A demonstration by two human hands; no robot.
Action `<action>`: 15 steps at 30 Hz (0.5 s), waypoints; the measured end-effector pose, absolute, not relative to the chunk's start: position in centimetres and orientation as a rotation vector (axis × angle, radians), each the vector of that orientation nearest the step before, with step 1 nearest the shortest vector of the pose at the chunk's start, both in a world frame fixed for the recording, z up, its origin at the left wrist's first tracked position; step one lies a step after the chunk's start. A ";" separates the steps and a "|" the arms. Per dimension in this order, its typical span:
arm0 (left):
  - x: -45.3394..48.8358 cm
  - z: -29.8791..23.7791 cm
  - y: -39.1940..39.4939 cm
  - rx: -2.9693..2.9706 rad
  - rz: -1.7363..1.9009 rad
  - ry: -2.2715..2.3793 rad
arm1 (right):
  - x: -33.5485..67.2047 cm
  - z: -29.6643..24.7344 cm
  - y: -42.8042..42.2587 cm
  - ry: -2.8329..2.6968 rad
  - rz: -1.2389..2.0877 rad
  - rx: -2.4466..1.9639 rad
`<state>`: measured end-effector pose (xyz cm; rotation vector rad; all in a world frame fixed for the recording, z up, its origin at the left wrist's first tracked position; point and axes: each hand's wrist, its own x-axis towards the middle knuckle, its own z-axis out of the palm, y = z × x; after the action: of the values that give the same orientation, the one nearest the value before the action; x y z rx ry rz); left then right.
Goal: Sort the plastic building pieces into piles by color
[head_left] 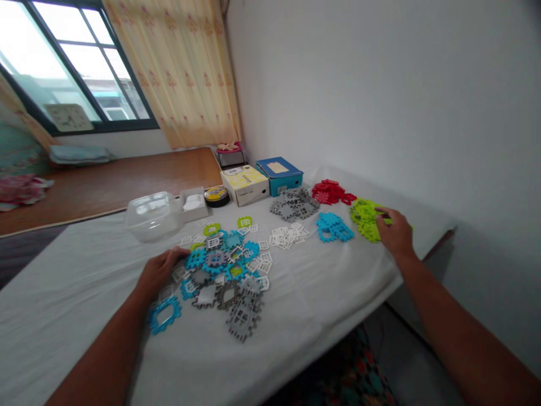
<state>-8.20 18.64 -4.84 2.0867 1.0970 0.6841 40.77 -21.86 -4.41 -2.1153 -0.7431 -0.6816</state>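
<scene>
At the left edge of a mixed pile of toothed plastic building pieces, my left hand (159,269) has its fingers stretched out. Its fingertips are beside a blue toothed piece (195,259); whether they touch it is unclear. My right hand (396,230) is over the heap of lime-green toothed pieces (363,219), with thumb and forefinger a little apart and no piece visible between them. Grey toothed pieces (244,318) form the near side of the mixed pile, and small white window-shaped pieces (265,262) are scattered among it. A blue frame piece (165,314) rests beside my left forearm.
Sorted heaps of red pieces (328,192), grey pieces (295,204), blue pieces (333,227) and white window pieces (288,235) lie on the white-covered table (304,304). Behind are a clear plastic container (153,219), a round black tin (217,196), a yellow-white box (245,185) and a blue box (279,175).
</scene>
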 end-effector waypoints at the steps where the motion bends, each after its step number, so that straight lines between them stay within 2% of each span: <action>1: -8.1 -4.8 18.4 2.077 0.697 1.078 | 39.1 -3.6 -20.4 -0.840 -0.588 -2.078; 7: -7.9 -4.8 17.6 2.099 0.745 1.019 | 27.2 -1.3 -10.3 -1.702 -0.038 -1.721; 11: -8.0 -5.0 17.8 2.119 0.735 0.982 | 23.3 -2.2 -2.8 -2.053 0.024 -1.529; 15: -8.2 -5.6 18.2 2.115 0.739 0.919 | 23.5 -3.2 4.7 -2.041 -0.026 -1.809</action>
<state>-8.22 18.18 -5.64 2.1149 0.9191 0.7386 23.48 4.68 -3.24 -1.8088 -2.0412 -0.0262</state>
